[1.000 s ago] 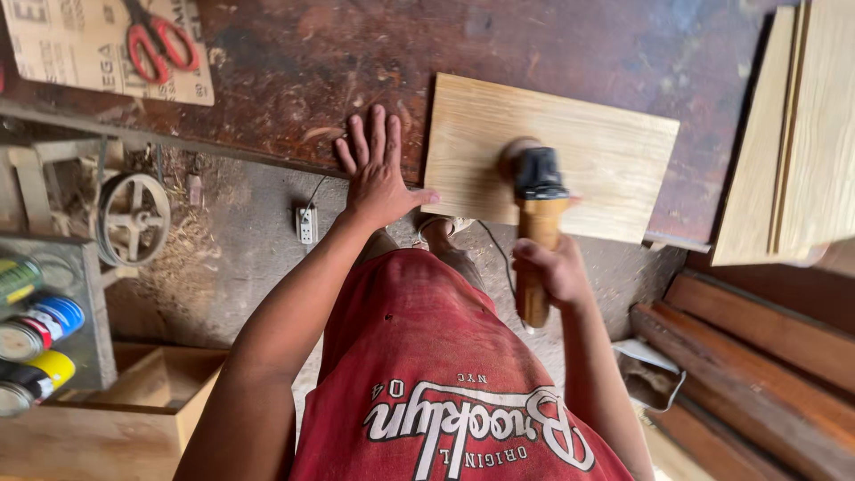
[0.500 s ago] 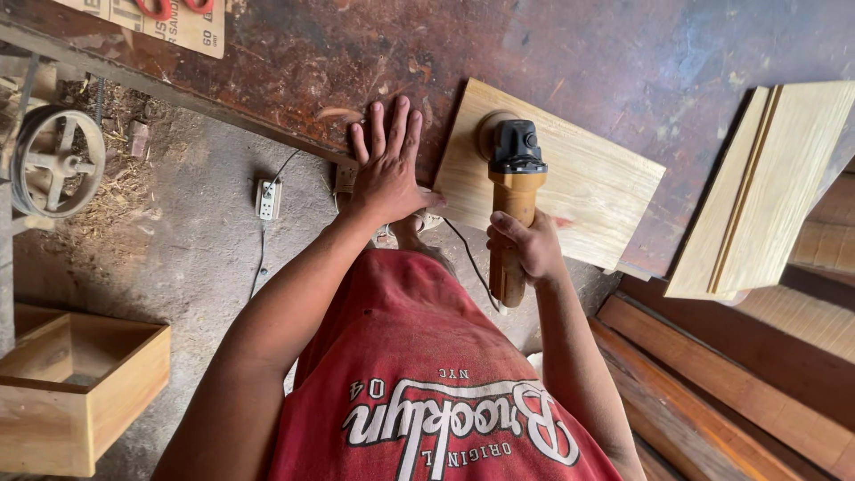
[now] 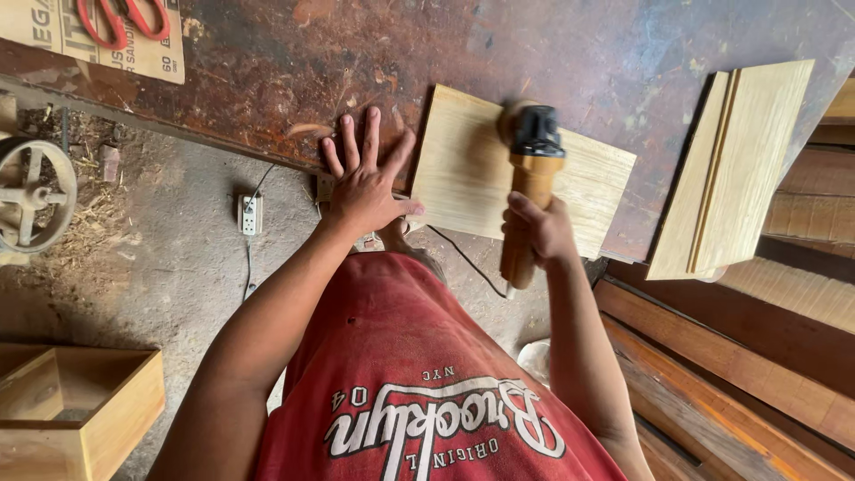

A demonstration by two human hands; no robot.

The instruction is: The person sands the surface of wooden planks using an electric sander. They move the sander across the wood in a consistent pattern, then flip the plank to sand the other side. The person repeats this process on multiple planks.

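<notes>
A pale wooden board [image 3: 463,174] lies on a worn, rust-brown workbench [image 3: 294,71]. My left hand [image 3: 363,183] rests flat with fingers spread on the bench edge, its thumb against the board's left side. My right hand [image 3: 537,230] grips the orange handle of a power sander [image 3: 530,178]. The sander's black head sits on the board's upper middle, and its disc is blurred. A black cord runs down from the tool past my red shirt.
More pale boards [image 3: 730,169] lie stacked at the bench's right. Red-handled scissors [image 3: 120,18] rest on a cardboard sheet at top left. A power strip [image 3: 249,214], a metal wheel [image 3: 31,191] and an open wooden box [image 3: 85,405] sit on the floor; planks [image 3: 730,374] lie right.
The view has shifted, so the bench and board sit more to the right. The sander has moved across the board from its left part toward the middle. My left hand stays flat.
</notes>
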